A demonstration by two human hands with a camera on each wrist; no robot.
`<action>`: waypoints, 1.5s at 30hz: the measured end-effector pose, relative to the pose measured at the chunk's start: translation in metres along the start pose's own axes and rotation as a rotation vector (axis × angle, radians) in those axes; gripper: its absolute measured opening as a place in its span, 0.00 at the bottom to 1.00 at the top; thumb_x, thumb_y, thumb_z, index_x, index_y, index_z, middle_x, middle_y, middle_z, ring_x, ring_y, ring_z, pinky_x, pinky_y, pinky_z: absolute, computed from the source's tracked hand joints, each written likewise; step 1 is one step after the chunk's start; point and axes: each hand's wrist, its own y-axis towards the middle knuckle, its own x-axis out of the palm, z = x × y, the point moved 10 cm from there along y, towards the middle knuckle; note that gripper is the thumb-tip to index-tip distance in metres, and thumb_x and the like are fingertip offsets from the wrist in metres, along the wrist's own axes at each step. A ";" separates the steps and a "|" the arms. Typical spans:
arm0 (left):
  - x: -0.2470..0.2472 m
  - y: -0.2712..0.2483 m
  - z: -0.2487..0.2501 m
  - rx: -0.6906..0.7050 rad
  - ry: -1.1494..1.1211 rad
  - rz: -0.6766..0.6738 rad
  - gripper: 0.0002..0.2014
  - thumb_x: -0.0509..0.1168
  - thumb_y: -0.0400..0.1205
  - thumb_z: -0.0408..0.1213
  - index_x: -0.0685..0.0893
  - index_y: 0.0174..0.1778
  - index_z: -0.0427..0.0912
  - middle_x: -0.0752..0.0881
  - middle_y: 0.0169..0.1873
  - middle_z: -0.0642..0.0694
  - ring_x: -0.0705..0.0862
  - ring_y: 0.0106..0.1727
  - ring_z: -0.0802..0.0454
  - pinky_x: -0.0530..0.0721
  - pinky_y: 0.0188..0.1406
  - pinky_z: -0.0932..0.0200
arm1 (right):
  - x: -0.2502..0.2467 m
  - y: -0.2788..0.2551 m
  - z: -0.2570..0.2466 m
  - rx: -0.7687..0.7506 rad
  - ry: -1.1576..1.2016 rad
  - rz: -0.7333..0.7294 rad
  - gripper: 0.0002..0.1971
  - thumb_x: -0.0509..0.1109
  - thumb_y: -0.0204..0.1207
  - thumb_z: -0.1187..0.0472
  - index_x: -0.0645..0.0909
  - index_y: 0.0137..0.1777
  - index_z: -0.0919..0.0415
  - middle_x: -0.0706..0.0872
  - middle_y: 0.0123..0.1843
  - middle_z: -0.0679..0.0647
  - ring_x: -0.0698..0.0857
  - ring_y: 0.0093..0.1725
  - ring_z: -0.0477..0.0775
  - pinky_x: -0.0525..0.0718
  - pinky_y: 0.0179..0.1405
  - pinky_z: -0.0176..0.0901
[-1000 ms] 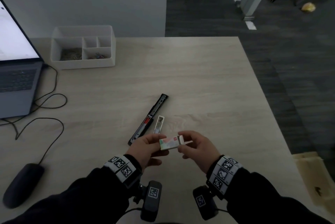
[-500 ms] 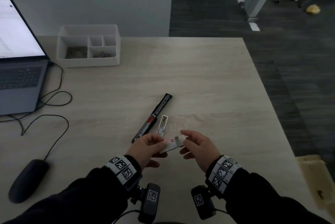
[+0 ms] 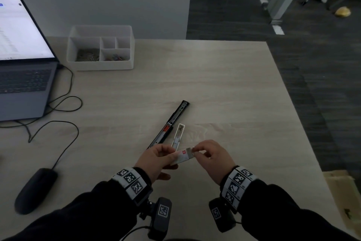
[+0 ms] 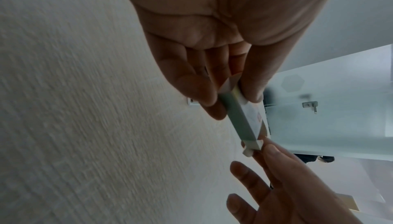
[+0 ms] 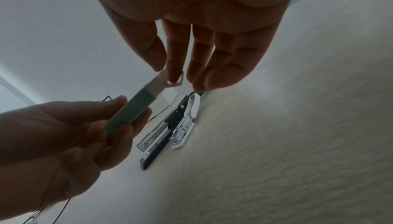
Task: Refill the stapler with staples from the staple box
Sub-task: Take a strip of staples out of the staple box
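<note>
My left hand (image 3: 168, 154) grips a small white staple box (image 3: 182, 157) with a red mark, a little above the table. The right hand (image 3: 197, 151) pinches the box's right end, where a white inner tray (image 4: 252, 145) sticks out slightly. The left wrist view shows thumb and fingers of the left hand (image 4: 229, 96) on the box (image 4: 240, 115). In the right wrist view the right hand (image 5: 168, 74) nips the tray end of the box (image 5: 132, 110). The stapler (image 3: 170, 123) lies opened flat just beyond, its black magazine beside its white part (image 3: 178, 135); the same stapler (image 5: 170, 126) shows under the fingers.
An open laptop (image 3: 23, 55) stands at far left, a black mouse (image 3: 35, 190) and its cable (image 3: 64, 104) near it. A white desk organiser (image 3: 101, 65) with clips sits at the back. The table's right edge (image 3: 304, 133) drops to dark carpet.
The right hand, loose at the box's end half a second ago, now pinches it. The box has tilted, its right end higher. The stapler has not moved.
</note>
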 end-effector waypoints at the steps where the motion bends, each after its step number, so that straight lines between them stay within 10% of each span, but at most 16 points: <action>1: 0.000 0.000 0.000 0.000 -0.002 -0.003 0.19 0.79 0.72 0.41 0.85 0.55 0.37 0.92 0.50 0.37 0.93 0.40 0.48 0.86 0.27 0.55 | 0.001 0.000 0.003 0.029 -0.037 -0.010 0.04 0.73 0.74 0.61 0.86 0.43 0.50 0.84 0.48 0.46 0.82 0.39 0.44 0.78 0.42 0.30; 12: 0.001 0.000 -0.001 0.022 0.036 -0.006 0.14 0.78 0.74 0.38 0.85 0.52 0.38 0.92 0.49 0.38 0.93 0.40 0.48 0.87 0.29 0.54 | 0.005 0.000 0.029 0.337 0.038 0.003 0.08 0.77 0.67 0.49 0.87 0.34 0.52 0.83 0.30 0.45 0.81 0.28 0.48 0.90 0.39 0.54; 30: -0.007 0.004 -0.020 -0.040 0.017 0.027 0.14 0.77 0.75 0.39 0.86 0.53 0.39 0.92 0.47 0.42 0.92 0.38 0.50 0.86 0.26 0.56 | -0.006 -0.008 0.070 0.566 0.137 0.038 0.06 0.77 0.65 0.56 0.89 0.33 0.58 0.84 0.26 0.50 0.79 0.25 0.51 0.80 0.27 0.42; 36: -0.011 0.003 -0.021 -0.047 0.015 0.040 0.14 0.77 0.75 0.40 0.86 0.53 0.39 0.92 0.46 0.45 0.92 0.40 0.50 0.86 0.28 0.55 | -0.007 0.008 0.065 0.372 -0.286 -0.110 0.06 0.75 0.68 0.51 0.89 0.36 0.51 0.82 0.31 0.40 0.82 0.35 0.44 0.75 0.35 0.33; 40: -0.012 0.002 -0.020 -0.041 0.018 0.051 0.14 0.77 0.74 0.41 0.87 0.52 0.40 0.93 0.46 0.45 0.93 0.41 0.48 0.86 0.29 0.54 | -0.013 0.010 0.037 0.237 -0.199 0.029 0.04 0.76 0.69 0.55 0.86 0.35 0.45 0.85 0.43 0.51 0.82 0.43 0.50 0.79 0.48 0.40; 45: -0.009 0.002 -0.016 -0.028 0.033 0.052 0.16 0.77 0.75 0.41 0.85 0.54 0.39 0.93 0.47 0.44 0.92 0.40 0.50 0.87 0.28 0.56 | 0.011 0.003 -0.009 0.003 -0.075 -0.039 0.05 0.76 0.69 0.54 0.86 0.35 0.43 0.85 0.40 0.47 0.80 0.37 0.41 0.82 0.41 0.39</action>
